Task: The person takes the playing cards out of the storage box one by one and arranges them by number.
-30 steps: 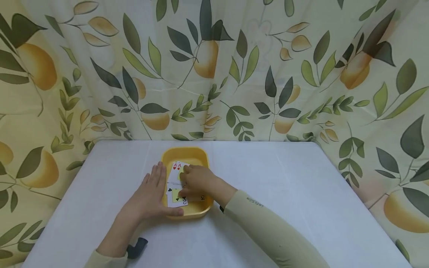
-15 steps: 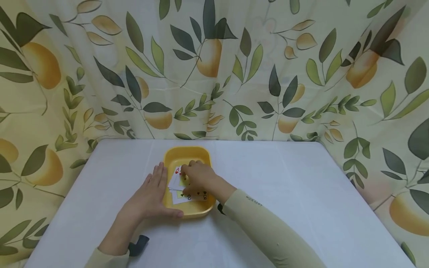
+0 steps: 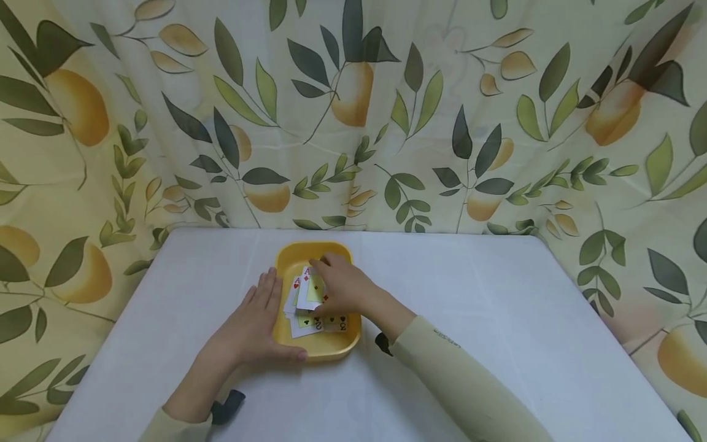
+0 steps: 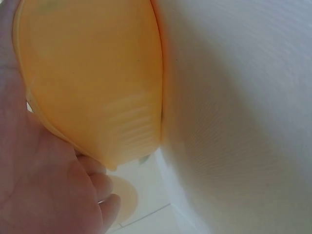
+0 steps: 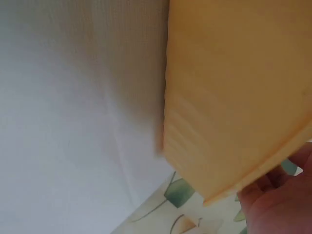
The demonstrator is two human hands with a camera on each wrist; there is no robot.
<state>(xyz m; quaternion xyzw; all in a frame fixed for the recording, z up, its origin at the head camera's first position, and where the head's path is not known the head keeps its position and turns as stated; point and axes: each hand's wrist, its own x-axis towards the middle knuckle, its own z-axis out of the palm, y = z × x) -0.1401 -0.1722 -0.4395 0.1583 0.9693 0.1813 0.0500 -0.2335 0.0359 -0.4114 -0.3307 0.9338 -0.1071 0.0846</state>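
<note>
A yellow tray (image 3: 319, 353) holds several playing cards. In the head view my right hand (image 3: 348, 285) reaches over them and pinches the ace of diamonds (image 3: 313, 288) between thumb and fingers. Partly under that card shows the ace of hearts (image 3: 291, 298). Nearer the front lie a two of clubs (image 3: 305, 328) and a card marked three (image 3: 335, 324), both partly covered. My left hand (image 3: 251, 328) rests against the tray's left side, fingers straight, thumb along the front rim. Both wrist views show mainly the tray's outer walls; the cards are hidden there.
The tray stands on a table with a white cloth (image 3: 469, 307). Behind the table and at its sides hangs a curtain (image 3: 420, 141) printed with fruit and leaves. Dark straps (image 3: 227, 406) show at the wrists.
The right hand has shifted over the cards with the ace of diamonds, which now shows more fully above the ace of hearts. The left hand stays at the tray. The head view has shifted slightly.
</note>
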